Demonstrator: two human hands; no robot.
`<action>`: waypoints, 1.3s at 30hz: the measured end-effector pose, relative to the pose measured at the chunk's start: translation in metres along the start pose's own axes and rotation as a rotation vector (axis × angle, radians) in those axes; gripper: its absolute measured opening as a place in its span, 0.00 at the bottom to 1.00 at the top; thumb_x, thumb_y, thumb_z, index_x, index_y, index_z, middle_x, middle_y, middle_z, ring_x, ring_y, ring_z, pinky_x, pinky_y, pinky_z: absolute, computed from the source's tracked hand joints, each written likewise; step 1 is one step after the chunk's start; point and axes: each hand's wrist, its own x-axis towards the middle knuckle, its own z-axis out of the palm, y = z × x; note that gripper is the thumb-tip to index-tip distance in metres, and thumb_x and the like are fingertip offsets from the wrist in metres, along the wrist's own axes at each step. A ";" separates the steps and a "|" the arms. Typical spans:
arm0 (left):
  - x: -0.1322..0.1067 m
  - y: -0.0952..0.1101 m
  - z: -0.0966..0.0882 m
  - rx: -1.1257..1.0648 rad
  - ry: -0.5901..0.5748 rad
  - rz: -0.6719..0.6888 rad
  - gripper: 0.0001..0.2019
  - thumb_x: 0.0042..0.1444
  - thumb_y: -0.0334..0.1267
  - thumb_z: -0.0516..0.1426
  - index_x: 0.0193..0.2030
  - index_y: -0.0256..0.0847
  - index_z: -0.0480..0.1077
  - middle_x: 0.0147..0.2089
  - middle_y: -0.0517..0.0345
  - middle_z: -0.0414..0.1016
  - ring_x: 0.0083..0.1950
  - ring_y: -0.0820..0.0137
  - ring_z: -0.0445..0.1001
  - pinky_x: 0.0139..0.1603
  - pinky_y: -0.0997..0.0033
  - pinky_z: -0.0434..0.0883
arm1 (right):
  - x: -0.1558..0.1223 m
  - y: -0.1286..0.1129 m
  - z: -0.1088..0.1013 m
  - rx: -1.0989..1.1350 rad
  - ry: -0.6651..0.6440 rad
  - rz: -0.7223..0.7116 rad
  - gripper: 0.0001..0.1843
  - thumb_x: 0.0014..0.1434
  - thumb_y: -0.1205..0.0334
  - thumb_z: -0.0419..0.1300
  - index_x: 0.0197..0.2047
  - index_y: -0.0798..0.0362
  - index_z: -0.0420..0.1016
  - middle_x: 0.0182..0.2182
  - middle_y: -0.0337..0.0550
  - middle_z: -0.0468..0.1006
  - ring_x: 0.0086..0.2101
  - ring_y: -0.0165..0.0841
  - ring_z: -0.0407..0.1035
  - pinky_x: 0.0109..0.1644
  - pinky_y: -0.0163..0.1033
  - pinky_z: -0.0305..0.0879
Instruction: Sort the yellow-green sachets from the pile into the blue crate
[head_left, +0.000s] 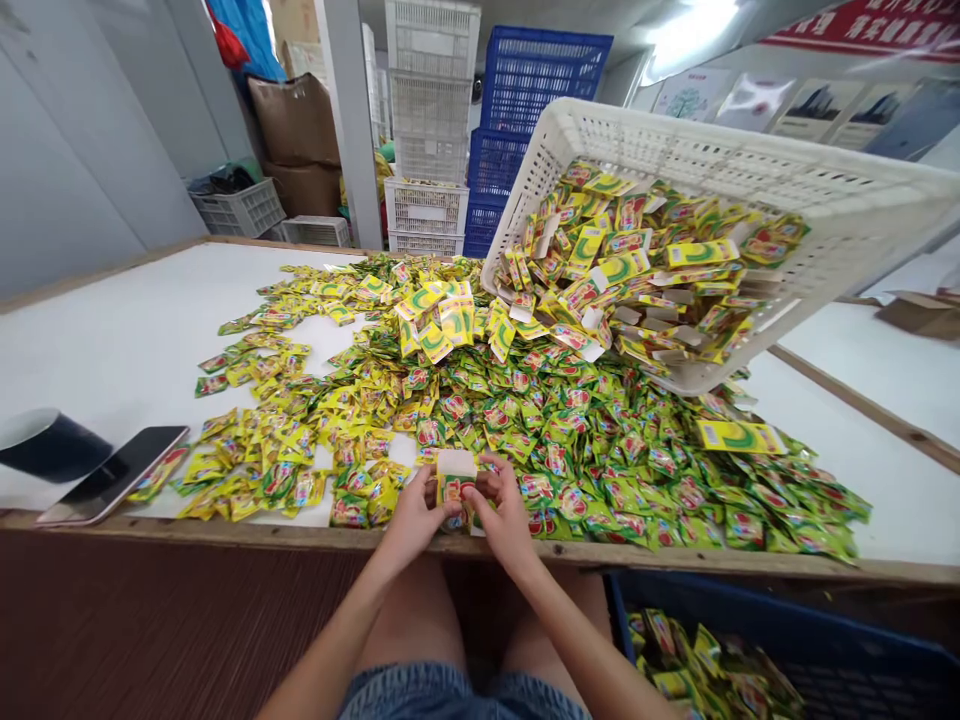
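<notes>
Between my two hands, near the table's front edge, is a small yellow printed box (454, 484) with its pale top flap raised. My left hand (414, 515) grips the box's left side. On its right side my right hand (504, 512) closes round it, with the thumb lying across the printed front. What the box contains is hidden. Small green packets (555, 460) with red pictures are heaped just beyond and to the right of my hands. To the left lie yellow packets (289, 465). Several flat yellow boxes (442, 318) rest on top of the heap.
A white plastic basket (840, 170), tilted towards me, holds many yellow boxes at the right. A phone (120, 475) and a dark cup (56, 447) are at the left edge. Below the table sits a blue crate (847, 630) with packets. White crates (431, 130) and blue crates (544, 85) stand behind.
</notes>
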 end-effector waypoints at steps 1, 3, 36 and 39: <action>0.000 -0.001 0.000 -0.002 -0.001 0.000 0.22 0.43 0.34 0.62 0.46 0.39 0.62 0.44 0.51 0.75 0.44 0.63 0.74 0.46 0.63 0.69 | 0.001 0.002 0.001 0.017 0.014 0.009 0.21 0.55 0.62 0.57 0.51 0.49 0.56 0.37 0.43 0.75 0.38 0.34 0.71 0.42 0.40 0.66; 0.000 -0.002 0.000 0.019 0.009 0.008 0.22 0.42 0.33 0.62 0.45 0.39 0.62 0.45 0.50 0.74 0.44 0.63 0.74 0.46 0.63 0.70 | 0.002 0.003 0.002 0.043 0.028 0.016 0.22 0.54 0.62 0.58 0.51 0.49 0.56 0.37 0.43 0.75 0.37 0.34 0.71 0.42 0.40 0.67; 0.002 -0.002 0.003 0.009 0.052 -0.009 0.27 0.45 0.38 0.61 0.50 0.41 0.52 0.38 0.54 0.74 0.38 0.65 0.76 0.39 0.64 0.72 | 0.042 -0.019 -0.019 -0.228 -0.307 0.005 0.14 0.51 0.62 0.59 0.43 0.50 0.66 0.31 0.38 0.72 0.28 0.29 0.68 0.32 0.34 0.64; -0.002 0.000 0.003 -0.050 0.066 0.055 0.27 0.51 0.38 0.57 0.53 0.44 0.47 0.42 0.53 0.72 0.39 0.67 0.75 0.41 0.63 0.71 | 0.020 0.001 -0.015 0.038 -0.141 0.057 0.18 0.53 0.61 0.57 0.48 0.50 0.60 0.35 0.41 0.73 0.33 0.31 0.70 0.36 0.36 0.67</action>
